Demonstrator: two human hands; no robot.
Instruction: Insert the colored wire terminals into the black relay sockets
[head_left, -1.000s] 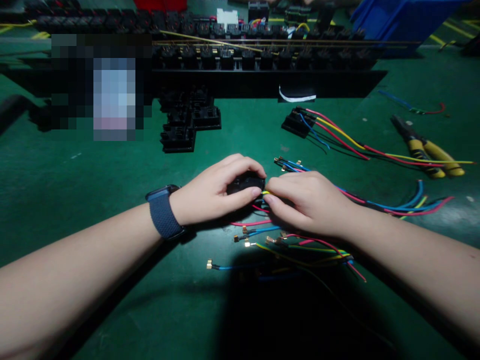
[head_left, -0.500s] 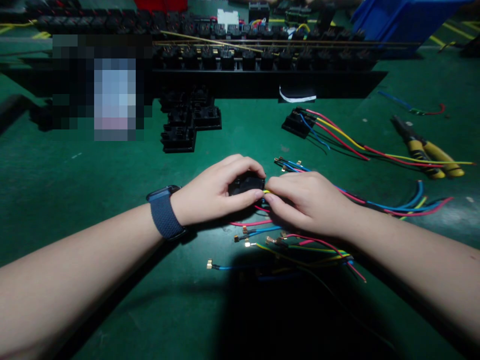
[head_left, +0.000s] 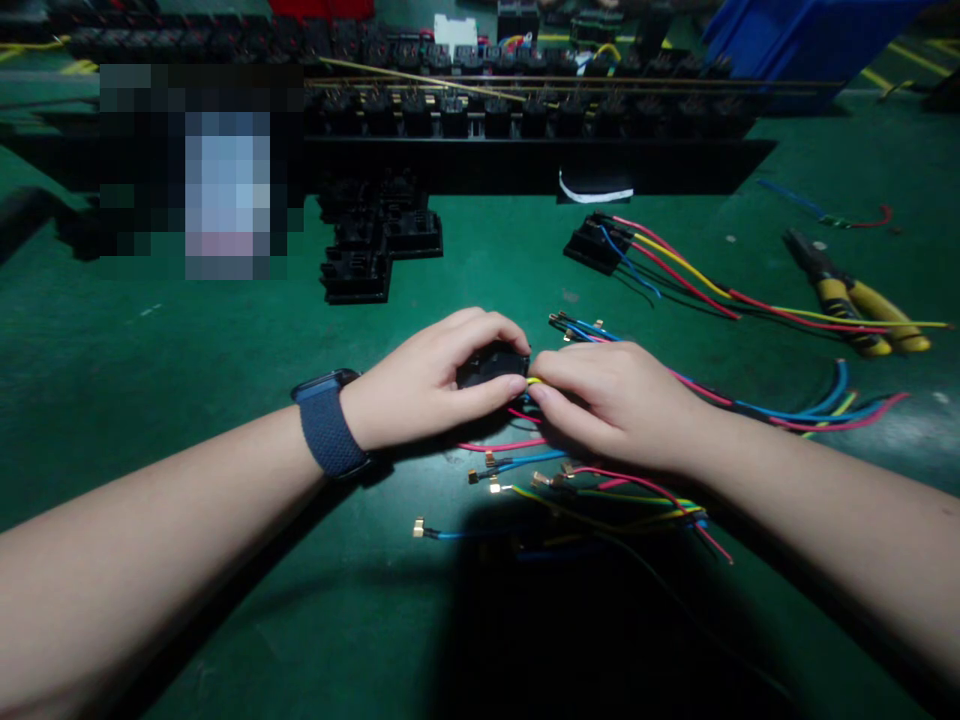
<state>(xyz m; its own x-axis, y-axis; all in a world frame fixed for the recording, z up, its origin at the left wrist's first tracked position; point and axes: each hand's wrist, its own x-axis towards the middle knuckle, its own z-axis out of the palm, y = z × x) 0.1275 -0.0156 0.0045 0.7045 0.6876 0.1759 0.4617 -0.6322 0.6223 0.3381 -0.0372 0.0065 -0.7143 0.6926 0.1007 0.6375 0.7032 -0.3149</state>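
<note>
My left hand (head_left: pixel 457 375), with a dark watch at the wrist, is closed around a black socket module (head_left: pixel 495 368); the fingers and thumb hide much of it. Right beside it, my right hand (head_left: pixel 600 400) pinches a yellow wire (head_left: pixel 533 381) at the module's right side. Whether the wire's end is inside the module is hidden by the fingertips. Red wires (head_left: pixel 502 446) pass beneath the hands. Just below lie loose wires with brass terminals, among them a blue wire (head_left: pixel 465 535). Another wire bundle (head_left: pixel 577 330) runs behind my right hand.
A wired black socket (head_left: pixel 592 243) sits beyond my hands, with yellow-handled pliers (head_left: pixel 855 300) to its right. Several black sockets (head_left: pixel 360 272) are grouped behind my left hand. A long black strip (head_left: pixel 510 165) of sockets spans the back. A blue bin (head_left: pixel 802 50) stands back right.
Almost nothing differs. Both hands keep their hold on the module and the yellow wire, with only a very slight shift of the view.
</note>
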